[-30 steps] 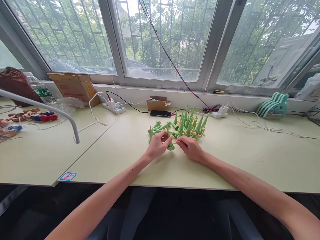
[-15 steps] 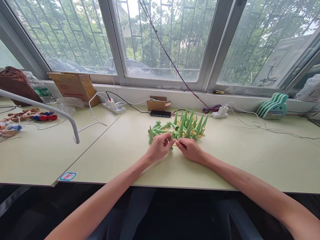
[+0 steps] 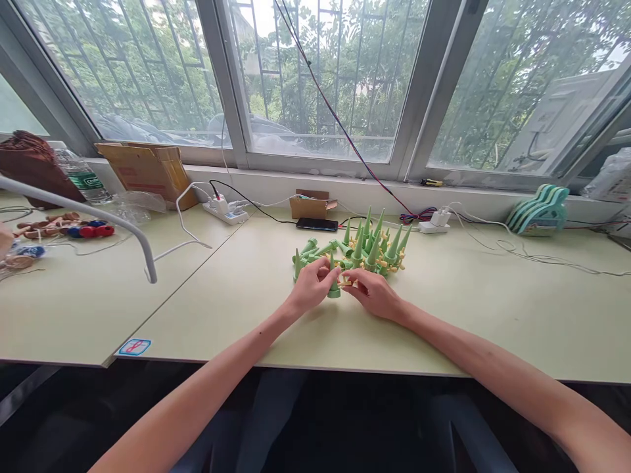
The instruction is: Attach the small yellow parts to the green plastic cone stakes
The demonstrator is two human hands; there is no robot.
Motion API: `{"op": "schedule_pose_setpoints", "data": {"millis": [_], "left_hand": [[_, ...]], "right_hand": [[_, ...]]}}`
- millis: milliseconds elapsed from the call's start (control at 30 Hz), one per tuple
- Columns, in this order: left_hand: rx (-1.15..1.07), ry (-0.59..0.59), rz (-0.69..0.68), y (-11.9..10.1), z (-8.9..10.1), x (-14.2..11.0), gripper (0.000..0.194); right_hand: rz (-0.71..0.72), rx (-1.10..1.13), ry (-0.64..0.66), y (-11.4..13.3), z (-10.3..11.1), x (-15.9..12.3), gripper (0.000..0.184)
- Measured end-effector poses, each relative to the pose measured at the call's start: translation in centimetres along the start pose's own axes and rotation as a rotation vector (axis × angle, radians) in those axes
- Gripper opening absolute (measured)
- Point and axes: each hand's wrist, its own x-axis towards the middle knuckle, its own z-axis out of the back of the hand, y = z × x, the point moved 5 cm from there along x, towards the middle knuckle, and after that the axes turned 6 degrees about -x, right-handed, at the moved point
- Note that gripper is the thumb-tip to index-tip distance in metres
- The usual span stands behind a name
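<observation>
On the pale-green tabletop [image 3: 424,335], your left hand [image 3: 310,286] grips one green plastic spike [image 3: 334,293], your right hand [image 3: 373,290] pinches a slim yellow stick [image 3: 346,284]; the upright green cluster [image 3: 371,253] looks finished, the lying green spikes [image 3: 325,248] unfinished.

I face wide, grey-framed glass windows [image 3: 362,79] (daylight comes through, past leafy green trees [image 3: 148,72]) above a smooth, pale yellow-green table [image 3: 493,289].
</observation>
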Motion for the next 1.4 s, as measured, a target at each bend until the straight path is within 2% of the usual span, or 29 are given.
{"op": "schedule_pose_setpoints", "data": {"millis": [167, 467, 933, 1100, 1300, 1400], "left_hand": [[-0.024, 0.022, 0.005, -0.1, -0.1, -0.1, 0.038], [0.069, 0.036, -0.077, -0.1, -0.2, -0.3, 0.035], [0.163, 0.016, -0.250, -1.3, -0.4, -0.6, 0.031], [0.107, -0.015, -0.210, -1.4, -0.2, -0.5, 0.036], [0.081, -0.166, -0.094, -0.9, 0.8, -0.2, 0.036], [0.041, -0.123, -0.010, -0.4, 0.6, 0.0, 0.037]], "right_hand": [[0.040, 0.012, 0.008, 0.0, -0.2, -0.1, 0.021], [0.067, 0.005, 0.053, 0.0, -0.5, -0.1, 0.019], [0.045, -0.028, 0.136, 0.0, -0.7, -0.2, 0.033], [-0.030, -0.008, 0.070, -0.2, -0.4, -0.1, 0.031], [-0.087, -0.005, -0.060, -0.6, 0.1, -0.1, 0.030], [-0.090, -0.017, -0.105, -0.7, 0.3, -0.1, 0.029]]}}
